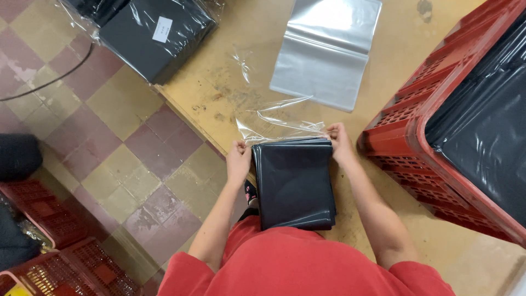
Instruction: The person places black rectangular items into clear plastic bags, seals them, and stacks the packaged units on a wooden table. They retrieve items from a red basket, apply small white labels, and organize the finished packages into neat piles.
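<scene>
Red slotted plastic crate holds glossy black sheeting. Left hand and right hand pinch a clear crinkly sleeve around a flat black folded stack on the tabletop.

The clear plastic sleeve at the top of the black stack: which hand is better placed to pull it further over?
Probably the right hand: it pinches the clear sleeve at the black stack's corner, while the left hand grips the stack's side.
</scene>
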